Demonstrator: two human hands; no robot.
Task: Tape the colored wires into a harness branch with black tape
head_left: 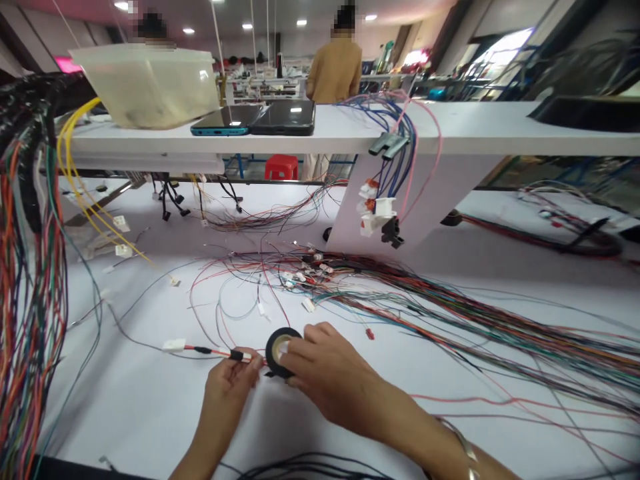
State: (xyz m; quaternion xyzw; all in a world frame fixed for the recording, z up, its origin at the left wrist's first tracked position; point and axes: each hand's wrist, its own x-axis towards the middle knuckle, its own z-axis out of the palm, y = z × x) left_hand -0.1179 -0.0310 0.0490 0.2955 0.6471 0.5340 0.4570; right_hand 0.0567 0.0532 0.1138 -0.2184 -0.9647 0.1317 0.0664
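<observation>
My right hand [325,373] is closed around a roll of black tape [278,349], held just above the white table. My left hand [231,387] pinches a thin red wire [213,351] beside the roll, at a spot wrapped in black tape. That wire runs left to a small white connector [173,345] lying on the table. Both hands meet at the front middle of the table.
A wide bundle of coloured wires [450,313] fans across the table [125,400] to the right. More harness wires [30,300] hang at the left edge. A raised white shelf [475,130] carries a plastic tub [150,83] and two phones [260,119]. Two people stand behind.
</observation>
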